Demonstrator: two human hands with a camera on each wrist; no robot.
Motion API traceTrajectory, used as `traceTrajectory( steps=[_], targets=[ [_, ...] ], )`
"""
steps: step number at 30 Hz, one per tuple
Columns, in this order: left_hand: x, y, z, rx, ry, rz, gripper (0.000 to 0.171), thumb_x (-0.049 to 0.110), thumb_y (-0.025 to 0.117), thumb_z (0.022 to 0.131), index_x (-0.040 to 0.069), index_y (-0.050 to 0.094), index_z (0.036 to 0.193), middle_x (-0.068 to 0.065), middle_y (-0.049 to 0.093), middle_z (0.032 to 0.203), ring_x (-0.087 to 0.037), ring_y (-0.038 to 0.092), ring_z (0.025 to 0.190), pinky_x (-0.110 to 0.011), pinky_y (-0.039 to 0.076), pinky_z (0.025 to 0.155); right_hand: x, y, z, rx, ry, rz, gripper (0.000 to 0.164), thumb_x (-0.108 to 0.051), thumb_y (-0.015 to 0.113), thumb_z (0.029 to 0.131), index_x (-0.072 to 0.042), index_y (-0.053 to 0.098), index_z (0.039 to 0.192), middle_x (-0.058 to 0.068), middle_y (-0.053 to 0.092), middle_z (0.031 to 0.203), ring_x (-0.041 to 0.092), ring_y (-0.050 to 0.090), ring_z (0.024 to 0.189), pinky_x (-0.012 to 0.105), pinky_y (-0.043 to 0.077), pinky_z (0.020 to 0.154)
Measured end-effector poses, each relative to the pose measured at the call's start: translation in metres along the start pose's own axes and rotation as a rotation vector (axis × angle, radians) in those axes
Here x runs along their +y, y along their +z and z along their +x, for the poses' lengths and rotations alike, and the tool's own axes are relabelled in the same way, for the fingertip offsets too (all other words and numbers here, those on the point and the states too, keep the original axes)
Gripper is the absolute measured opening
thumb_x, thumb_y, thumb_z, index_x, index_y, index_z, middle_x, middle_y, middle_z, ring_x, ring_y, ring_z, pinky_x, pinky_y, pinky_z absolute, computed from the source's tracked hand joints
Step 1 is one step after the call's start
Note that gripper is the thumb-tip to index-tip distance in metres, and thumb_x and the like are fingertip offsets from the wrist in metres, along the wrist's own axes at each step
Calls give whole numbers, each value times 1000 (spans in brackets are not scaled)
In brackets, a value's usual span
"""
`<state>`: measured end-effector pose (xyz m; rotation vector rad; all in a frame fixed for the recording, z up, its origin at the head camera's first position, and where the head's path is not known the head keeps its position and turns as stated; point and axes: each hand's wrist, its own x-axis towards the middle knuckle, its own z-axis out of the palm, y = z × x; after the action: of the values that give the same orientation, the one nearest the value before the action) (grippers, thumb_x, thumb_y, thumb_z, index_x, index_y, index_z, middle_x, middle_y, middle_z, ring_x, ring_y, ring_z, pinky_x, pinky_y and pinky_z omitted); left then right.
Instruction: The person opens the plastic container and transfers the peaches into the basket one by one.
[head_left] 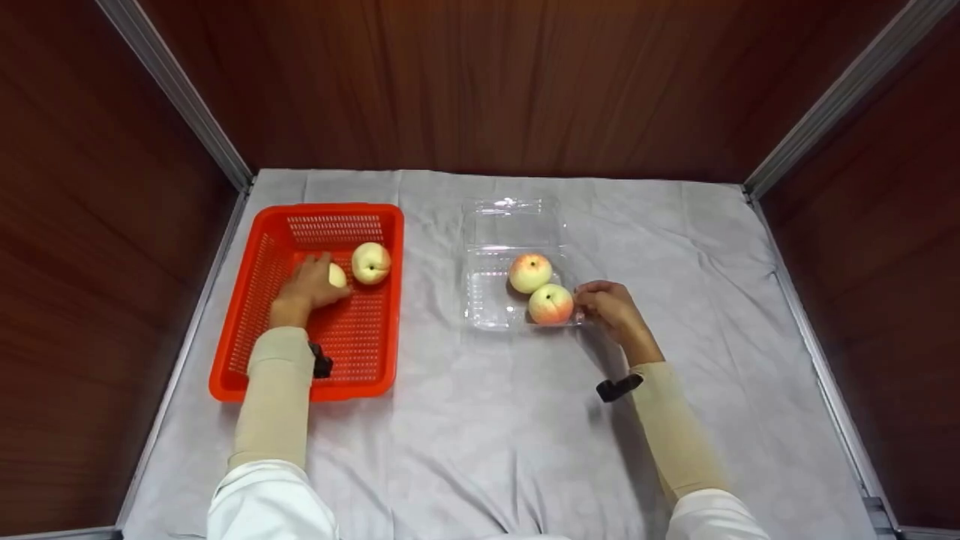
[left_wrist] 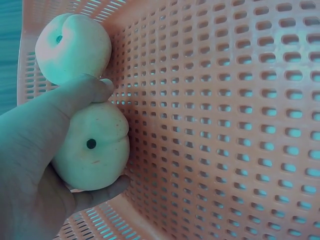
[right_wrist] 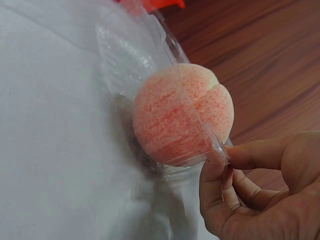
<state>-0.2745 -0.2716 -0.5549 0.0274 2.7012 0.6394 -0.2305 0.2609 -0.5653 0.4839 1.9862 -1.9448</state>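
Inside the red plastic basket (head_left: pixel 399 315), my left hand (head_left: pixel 306 285) grips a pale peach (left_wrist: pixel 92 150), thumb on one side and fingers curled round the other. Another peach (head_left: pixel 370 263) lies beside it near the basket's right wall. To the right, a clear plastic clamshell box (head_left: pixel 487 300) stands with its lid folded back. Two blushed peaches, one farther back (head_left: pixel 530 273) and one at the front right corner (head_left: pixel 551 304), sit in it. My right hand (head_left: pixel 611 309) pinches the box's right rim between thumb and fingertips, close to the front peach.
A wrinkled grey-white cloth (head_left: pixel 465 420) covers the table under basket and box. Dark wood-grain panels (head_left: pixel 495 90) with metal edge strips enclose the back and both sides. The basket's walls rise around my left hand.
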Motion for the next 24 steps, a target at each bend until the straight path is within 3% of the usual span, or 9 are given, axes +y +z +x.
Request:
traceTrajectory(
  steps=[8, 24],
  targets=[
    [0, 0, -1, 10, 1, -17, 85, 39, 69, 99, -1, 29, 163, -35, 30, 161, -54, 37, 144, -71, 40, 113, -3, -1, 0, -17, 5, -6, 26, 0, 63, 98, 10, 58, 122, -2, 65, 82, 8, 62, 65, 22, 53, 64],
    [0, -1, -1, 8, -6, -25, 86, 43, 68, 100, 1, 28, 164, -34, 26, 165, -55, 30, 150, -72, 38, 115, -4, -2, 1, -22, 32, -8, 30, 1, 63, 97, 12, 58, 124, -1, 65, 79, 9, 63, 65, 25, 56, 65]
  ],
)
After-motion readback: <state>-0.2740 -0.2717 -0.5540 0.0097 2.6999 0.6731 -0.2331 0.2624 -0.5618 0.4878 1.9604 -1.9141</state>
